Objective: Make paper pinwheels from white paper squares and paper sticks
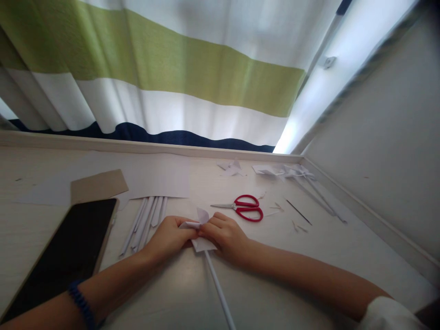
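Observation:
My left hand (pixel 173 236) pinches the left side of a folded white paper pinwheel (pixel 205 244). On its other side, my right hand (pixel 223 236) has its fingers closed on the same pinwheel near the centre. A rolled white paper stick (pixel 219 289) runs from under the pinwheel toward the bottom of the view. What the fingertips press at the middle is hidden by the hands. Red-handled scissors (pixel 240 207) lie just beyond my right hand. Several rolled paper sticks (pixel 146 222) lie beside my left hand.
A black phone (pixel 65 256) and a brown card (pixel 99 185) lie at left, by white paper sheets (pixel 160 176). Folded paper pieces (pixel 232 168) sit at the back. Finished-looking pinwheels (pixel 297 171), a thin dark rod (pixel 298 211) and small scraps (pixel 299 227) lie right.

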Motion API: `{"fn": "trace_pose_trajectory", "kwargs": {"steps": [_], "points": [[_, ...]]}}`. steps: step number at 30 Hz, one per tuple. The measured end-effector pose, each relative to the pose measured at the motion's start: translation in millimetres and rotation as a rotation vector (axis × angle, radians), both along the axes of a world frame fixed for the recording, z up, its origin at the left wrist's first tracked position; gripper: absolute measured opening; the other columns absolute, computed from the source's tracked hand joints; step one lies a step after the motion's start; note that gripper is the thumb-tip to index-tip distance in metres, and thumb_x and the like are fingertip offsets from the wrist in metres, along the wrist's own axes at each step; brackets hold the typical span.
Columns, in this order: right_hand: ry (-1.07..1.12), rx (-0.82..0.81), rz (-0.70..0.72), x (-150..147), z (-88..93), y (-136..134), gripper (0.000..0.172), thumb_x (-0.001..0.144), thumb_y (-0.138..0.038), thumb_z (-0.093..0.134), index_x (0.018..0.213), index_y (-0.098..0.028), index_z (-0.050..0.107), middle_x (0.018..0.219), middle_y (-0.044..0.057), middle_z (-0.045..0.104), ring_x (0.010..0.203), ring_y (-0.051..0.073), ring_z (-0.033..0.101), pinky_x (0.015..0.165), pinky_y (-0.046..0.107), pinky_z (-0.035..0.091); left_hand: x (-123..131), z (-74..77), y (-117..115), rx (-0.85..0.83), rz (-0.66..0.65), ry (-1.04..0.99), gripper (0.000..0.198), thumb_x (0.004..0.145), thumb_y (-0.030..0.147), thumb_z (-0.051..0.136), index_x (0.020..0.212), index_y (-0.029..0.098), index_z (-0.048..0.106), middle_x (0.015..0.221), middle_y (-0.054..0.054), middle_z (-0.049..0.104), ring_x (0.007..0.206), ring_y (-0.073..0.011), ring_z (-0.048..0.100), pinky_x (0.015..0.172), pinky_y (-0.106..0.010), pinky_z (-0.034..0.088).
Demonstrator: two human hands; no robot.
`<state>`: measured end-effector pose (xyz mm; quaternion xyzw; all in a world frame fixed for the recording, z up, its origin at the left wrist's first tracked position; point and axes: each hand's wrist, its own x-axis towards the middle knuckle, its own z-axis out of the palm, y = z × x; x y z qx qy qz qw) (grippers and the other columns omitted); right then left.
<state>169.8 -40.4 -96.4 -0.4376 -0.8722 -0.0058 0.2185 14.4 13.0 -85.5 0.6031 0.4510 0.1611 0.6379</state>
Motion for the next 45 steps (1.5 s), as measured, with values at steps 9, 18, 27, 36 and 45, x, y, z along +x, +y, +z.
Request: {"fn": "trace_pose_trajectory", "kwargs": {"steps": [9,18,27,36,45], "points": [[0.015,-0.025,0.012,0.9,-0.3,0.5,0.008,0.077,-0.019,0.052,0.081,-0.014,0.058,0.073,0.006,0.061,0.067,0.018,0.049,0.063,0.028,0.041,2.3,-1.8,-0.4,-0.061,0.041,-0.036,0.008,0.055,0.016,0.057,0.058,0.013,0.063,0.049,0.005,0.052,0.048,-0.009,0.042,0.048,-0.018,0.027],[0.142,0.156,-0.072,-0.5,11.9,-9.2,0.02,0.085,-0.015,0.042,0.071,-0.015,0.057,0.06,0.006,0.057,0.058,0.017,0.047,0.053,0.028,0.039,0.6,7.1,-7.5,-0.074,0.089,-0.151,0.012,0.05,0.015,0.06,0.06,0.01,0.065,0.05,0.002,0.056,0.051,-0.011,0.048,0.052,-0.02,0.033],[0.568,0.146,-0.463,31.0,43.8,-25.7,0.009,0.083,-0.021,0.048,0.091,-0.018,0.051,0.071,0.004,0.065,0.061,0.015,0.062,0.05,0.023,0.048,-10.8,17.2,-6.5,-0.104,0.143,-0.23,0.04,0.056,0.021,0.068,0.094,0.012,0.063,0.078,-0.004,0.067,0.068,-0.0143,0.059,0.066,-0.025,0.043],[0.594,-0.407,-0.246,28.8,85.9,-12.1,0.027,0.072,-0.027,0.062,0.098,-0.022,0.061,0.096,0.005,0.066,0.088,0.02,0.062,0.071,0.03,0.052,-8.9,67.9,-4.5,0.045,0.011,-0.243,0.04,0.063,0.019,0.068,0.1,0.015,0.055,0.077,-0.002,0.066,0.068,-0.0125,0.057,0.059,-0.021,0.041],[0.806,-0.674,-0.283,12.4,97.6,-3.5,0.027,0.076,-0.038,0.056,0.078,-0.013,0.063,0.066,0.002,0.061,0.056,0.011,0.052,0.048,0.021,0.037,-5.3,85.5,-6.1,0.194,-0.008,-0.235,0.036,0.066,0.018,0.066,0.095,0.019,0.045,0.064,0.005,0.057,0.057,-0.0088,0.052,0.053,-0.018,0.038]]}}
